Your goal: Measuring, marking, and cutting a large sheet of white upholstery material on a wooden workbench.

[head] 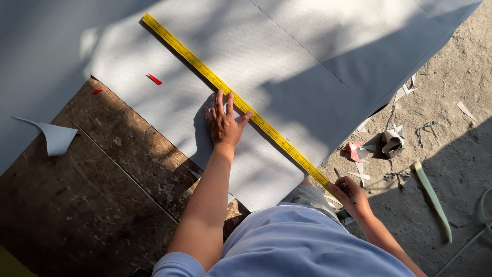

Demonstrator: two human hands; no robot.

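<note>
Head view: ruler [230, 97] under left fingers [221, 105].

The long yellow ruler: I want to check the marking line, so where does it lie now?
The long yellow ruler runs diagonally across the grey sheet, pressed by the left hand mid-length, its lower end at the right hand.

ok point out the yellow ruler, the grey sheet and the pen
yellow ruler [225, 90]: head view, middle of its length
grey sheet [287, 46]: head view, bare sunlit part
pen [349, 194]: head view, shaft in the right hand [353, 197]
</note>
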